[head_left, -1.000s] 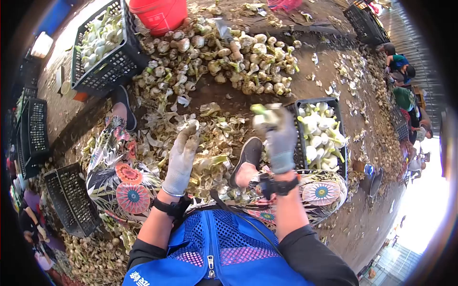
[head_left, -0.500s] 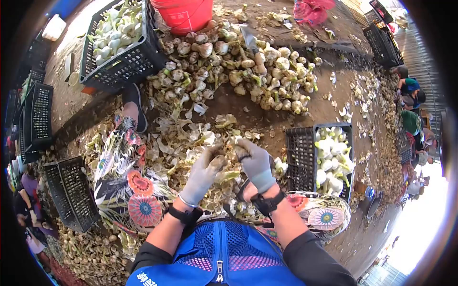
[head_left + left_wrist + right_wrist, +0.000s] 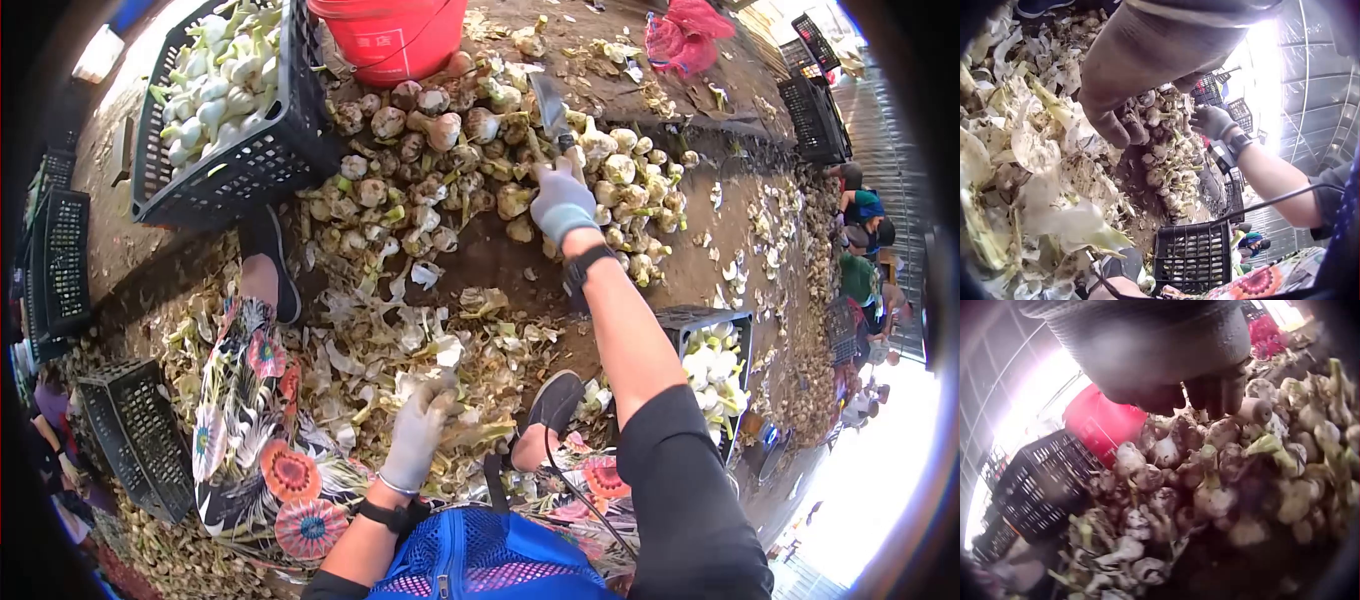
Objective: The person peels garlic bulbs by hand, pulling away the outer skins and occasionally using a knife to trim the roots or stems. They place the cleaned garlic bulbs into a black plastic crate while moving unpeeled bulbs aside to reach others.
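In the head view, my gloved right hand (image 3: 563, 203) reaches onto the garlic pile (image 3: 390, 190) and grips the wooden handle of a knife (image 3: 549, 105). The blade points away from me. In the right wrist view the butt of the knife handle (image 3: 1259, 412) shows beside the dark, curled fingers, among garlic bulbs with stems. My gloved left hand (image 3: 416, 442) hangs over the loose garlic skins (image 3: 340, 360), its fingers loosely bent and nothing seen between them. The left wrist view shows that left hand (image 3: 1124, 75) close above the skins.
A black crate (image 3: 240, 165) of trimmed garlic stands at the far left beside a red bucket (image 3: 392, 40). Another crate (image 3: 700, 322) with white bulbs sits under my right arm. A red net bag (image 3: 685, 38) lies behind. People work at the right edge.
My right hand carried a garlic bulb near the right crate, came back to meet the left hand, then reached out to the knife. My left hand has lowered slightly over the skins.
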`<state>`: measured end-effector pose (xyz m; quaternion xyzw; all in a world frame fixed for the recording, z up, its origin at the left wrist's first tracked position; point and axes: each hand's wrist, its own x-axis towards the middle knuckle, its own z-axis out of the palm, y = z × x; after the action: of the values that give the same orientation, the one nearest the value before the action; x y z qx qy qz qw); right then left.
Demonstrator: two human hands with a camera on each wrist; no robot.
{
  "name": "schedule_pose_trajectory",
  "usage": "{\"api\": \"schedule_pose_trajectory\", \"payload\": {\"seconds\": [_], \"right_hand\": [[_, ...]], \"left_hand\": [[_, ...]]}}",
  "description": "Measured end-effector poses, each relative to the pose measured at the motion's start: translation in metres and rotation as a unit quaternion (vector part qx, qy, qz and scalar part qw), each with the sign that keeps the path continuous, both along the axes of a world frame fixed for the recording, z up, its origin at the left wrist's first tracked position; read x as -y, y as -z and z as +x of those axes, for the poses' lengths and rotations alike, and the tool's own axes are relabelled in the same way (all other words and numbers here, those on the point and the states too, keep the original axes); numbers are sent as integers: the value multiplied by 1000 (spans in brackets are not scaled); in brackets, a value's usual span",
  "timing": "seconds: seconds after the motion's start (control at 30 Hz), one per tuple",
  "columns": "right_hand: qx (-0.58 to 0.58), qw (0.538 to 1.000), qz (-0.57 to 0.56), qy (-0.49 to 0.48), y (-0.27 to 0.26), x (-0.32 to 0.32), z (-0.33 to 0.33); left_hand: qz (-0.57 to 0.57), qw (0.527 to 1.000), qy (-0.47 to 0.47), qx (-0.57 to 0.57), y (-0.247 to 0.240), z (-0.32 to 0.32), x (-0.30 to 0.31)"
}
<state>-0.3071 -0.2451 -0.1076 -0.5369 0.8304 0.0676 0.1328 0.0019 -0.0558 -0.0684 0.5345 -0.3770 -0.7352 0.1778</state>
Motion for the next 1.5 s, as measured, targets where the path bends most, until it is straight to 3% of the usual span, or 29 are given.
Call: {"api": "schedule_pose_trajectory", "payload": {"seconds": [0.13,0.17,0.27,0.3,0.33,0.4,0.47,0.5,0.53,0.63,0.77,0.87,0.9,1.0,1.07,1.13,1.17,1.2,1.23,1.27,1.37,1.43,1.47,1.5], "right_hand": [[22,999,18,-15,22,27,-24],[5,998,33,-61,23,31,-29],[1,996,45,-77,6,14,-28],[78,997,13,24,-2,4,-22],[167,980,-97,40,18,-16,-28],[196,974,-83,78,8,-50,-13],[230,968,-97,2,45,-82,-21],[234,962,-143,16,53,-96,-20],[236,960,-146,17,48,-102,-18],[185,958,-191,108,40,-118,-12],[187,942,-269,70,28,-109,4],[78,972,-220,-12,30,-79,37],[23,994,-106,-28,35,-68,44],[90,991,-85,54,64,-46,45],[107,980,-152,72,64,-48,42],[294,941,-164,-18,44,-63,36],[413,907,-49,61,24,-76,37],[502,860,-4,94,9,-93,41],[540,833,32,113,-27,-109,52],[604,792,28,86,-27,-129,55],[666,744,22,59,-66,-180,79],[784,548,-128,261,-76,-205,98],[784,503,-135,338,-98,-210,109],[664,677,-163,272,-92,-219,113]], "left_hand": [[54,998,-29,-22,-5,0,3],[26,999,-20,-15,-7,0,3],[22,999,-18,-23,-2,1,-2],[16,999,-19,-25,-1,2,-1],[6,999,-21,-29,-1,3,-2],[-3,999,-20,-32,0,5,-7],[-53,998,-12,-35,9,7,-7],[-105,994,6,-17,24,11,-12],[-108,994,8,-15,16,10,-12],[20,997,-23,-72,-1,6,-16],[53,997,-19,-52,-1,-2,-15],[50,998,-24,-36,6,-2,-12],[53,998,-25,-34,8,-3,-12],[12,999,-12,-32,15,2,-7],[-50,999,10,13,14,1,-1],[-104,993,4,59,0,-6,7],[-187,977,20,98,-13,-9,11],[-269,953,36,138,-22,-10,12],[-291,944,51,149,-20,-10,11],[-340,925,65,161,-21,-10,9],[-407,892,128,150,-24,-6,3],[-379,913,88,123,-30,-5,-5],[-344,933,47,89,-35,-5,-9],[-370,922,42,106,-41,-4,-12]]}}
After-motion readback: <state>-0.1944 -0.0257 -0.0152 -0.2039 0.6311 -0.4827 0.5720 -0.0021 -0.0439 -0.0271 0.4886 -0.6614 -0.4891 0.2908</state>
